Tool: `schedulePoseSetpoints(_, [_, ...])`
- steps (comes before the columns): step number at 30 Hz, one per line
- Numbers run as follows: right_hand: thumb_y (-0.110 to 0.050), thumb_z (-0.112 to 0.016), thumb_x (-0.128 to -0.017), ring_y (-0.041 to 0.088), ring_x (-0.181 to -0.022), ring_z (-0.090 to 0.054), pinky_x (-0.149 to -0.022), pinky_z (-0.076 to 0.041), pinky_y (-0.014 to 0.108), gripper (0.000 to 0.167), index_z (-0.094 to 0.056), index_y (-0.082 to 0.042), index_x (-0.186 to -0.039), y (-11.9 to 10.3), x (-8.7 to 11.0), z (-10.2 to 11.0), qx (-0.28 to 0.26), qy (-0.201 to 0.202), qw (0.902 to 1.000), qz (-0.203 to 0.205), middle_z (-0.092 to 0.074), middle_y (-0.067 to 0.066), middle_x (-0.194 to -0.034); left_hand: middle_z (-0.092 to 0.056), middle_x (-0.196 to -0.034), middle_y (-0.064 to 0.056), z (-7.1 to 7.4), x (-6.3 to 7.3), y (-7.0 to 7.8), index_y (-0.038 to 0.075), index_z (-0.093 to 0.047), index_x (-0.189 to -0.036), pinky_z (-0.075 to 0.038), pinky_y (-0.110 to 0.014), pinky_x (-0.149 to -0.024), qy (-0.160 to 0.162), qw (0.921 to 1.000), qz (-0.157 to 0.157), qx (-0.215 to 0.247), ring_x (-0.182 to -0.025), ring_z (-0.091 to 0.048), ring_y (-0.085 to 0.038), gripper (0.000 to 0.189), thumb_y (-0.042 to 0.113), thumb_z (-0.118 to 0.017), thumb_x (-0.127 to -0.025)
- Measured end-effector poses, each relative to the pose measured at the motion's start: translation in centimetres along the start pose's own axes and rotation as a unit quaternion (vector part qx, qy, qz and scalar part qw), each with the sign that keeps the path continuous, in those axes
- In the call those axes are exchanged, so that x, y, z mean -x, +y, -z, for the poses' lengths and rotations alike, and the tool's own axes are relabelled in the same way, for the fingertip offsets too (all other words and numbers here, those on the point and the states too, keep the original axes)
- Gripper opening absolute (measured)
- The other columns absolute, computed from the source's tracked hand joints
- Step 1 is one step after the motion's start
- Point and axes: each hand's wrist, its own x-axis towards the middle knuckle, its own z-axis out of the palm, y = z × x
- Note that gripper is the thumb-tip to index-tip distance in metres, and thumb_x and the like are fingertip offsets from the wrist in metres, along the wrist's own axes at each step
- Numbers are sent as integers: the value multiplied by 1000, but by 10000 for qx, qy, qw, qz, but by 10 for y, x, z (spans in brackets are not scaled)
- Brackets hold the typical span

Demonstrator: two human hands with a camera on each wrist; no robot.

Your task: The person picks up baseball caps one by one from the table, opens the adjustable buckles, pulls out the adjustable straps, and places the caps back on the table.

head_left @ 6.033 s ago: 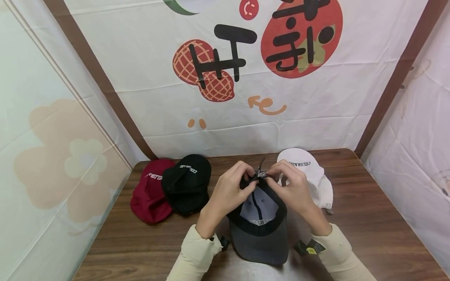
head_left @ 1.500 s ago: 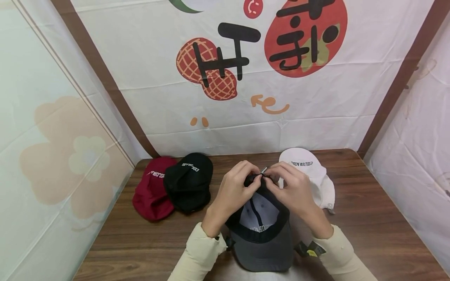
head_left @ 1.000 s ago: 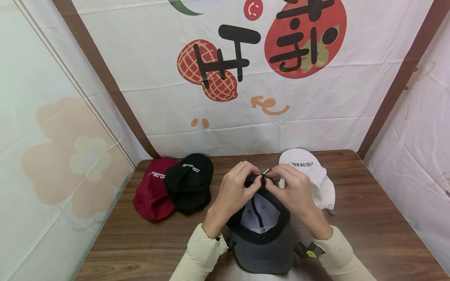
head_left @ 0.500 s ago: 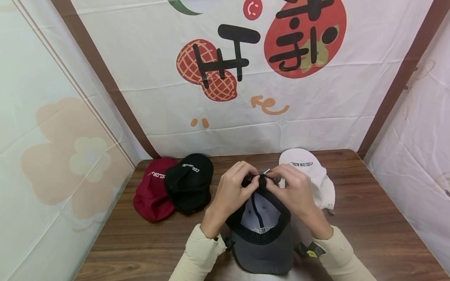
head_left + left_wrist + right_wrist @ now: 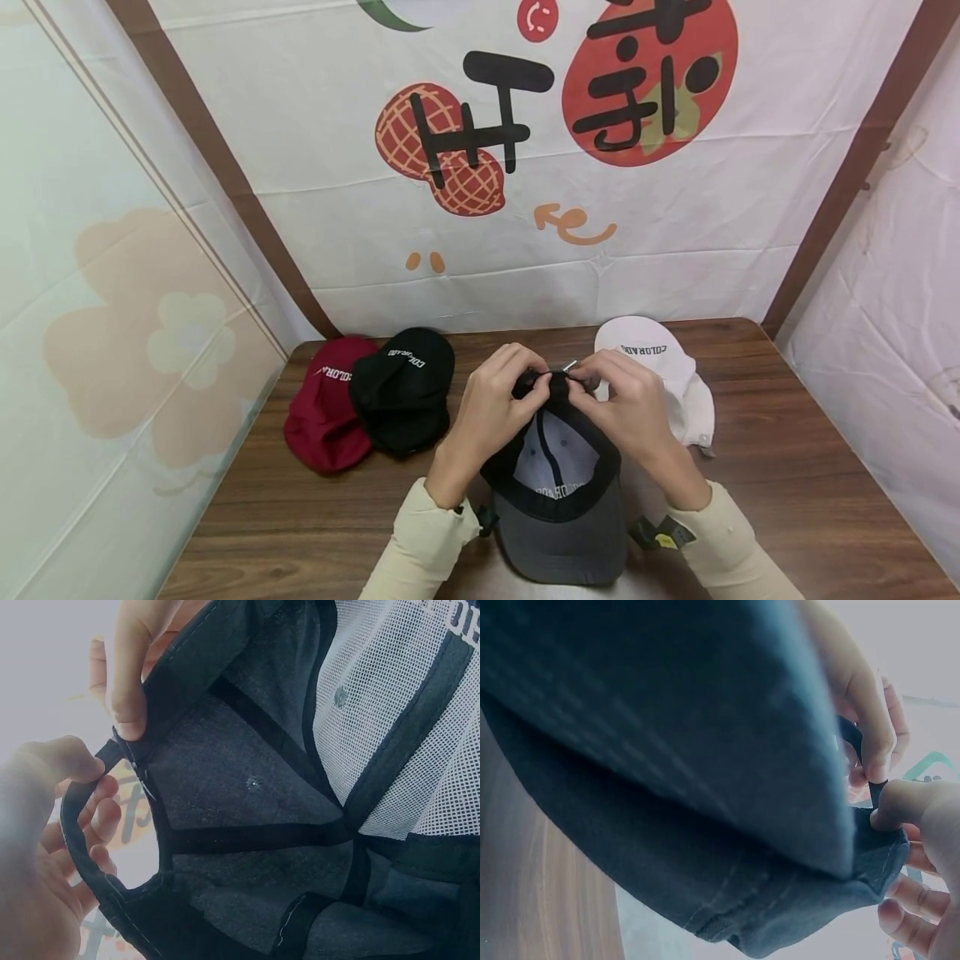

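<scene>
In the head view, a grey baseball cap (image 5: 557, 502) lies on the wood-grain worktop (image 5: 780, 492), brim towards the person and inside facing up, with the left hand (image 5: 495, 400) and right hand (image 5: 626, 400) pinching at its back, close together beside a small metal piece (image 5: 570, 366). A white COLORADO cap (image 5: 651, 354) lies beyond the right hand; to the left, a black COLORADO cap (image 5: 405, 404) overlaps a maroon COLORADO cap (image 5: 322, 421). In the left wrist view, the left hand's thumb and fingers pinch the thin closure strap (image 5: 73, 829), which curves around the back opening, while the right hand grips the band's corner near the strap. In the right wrist view, the blurred cap fills much of the foreground, the right hand pinching its edge and the left hand gripping the strap just beside it
</scene>
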Motion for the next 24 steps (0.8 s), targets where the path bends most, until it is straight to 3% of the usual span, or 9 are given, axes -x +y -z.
schedulePoseSetpoints(8, [-25, -70, -100, 13, -68, -62, -56, -39, 20, 22, -78, -8, -87, 0, -1, 0, -12, -40, 10000, -15, -76, 0, -83, -69, -98, 0, 0, 1, -1, 13, -70, -99, -56, -28, -76, -9, 10000, 9, -8, -89, -64, -13, 7, 6, -72, -96])
schedulePoseSetpoints(18, [-10, -77, -90, 14, -68, -61, -56, -39, 21, 4, -78, -9, -87, 1, 0, 1, 103, -78, 9999, -91, -76, 0, -83, -70, -99, 0, 3, 1, -2, 12, -70, -100, -56, -29, -76, -41, 10000, 82, -9, -89, -64, -13, 5, 8, -70, -98])
schedulePoseSetpoints(24, [-16, -74, -94, 16, -68, -63, -57, -40, 21, 12, -78, -8, -87, 1, 1, 2, 166, -139, 9996, -168, -76, 1, -84, -70, -100, 0, 3, 2, -2, 12, -71, -101, -57, -29, -76, -125, 9998, 166, -5, -89, -64, -13, 4, 10, -68, -100])
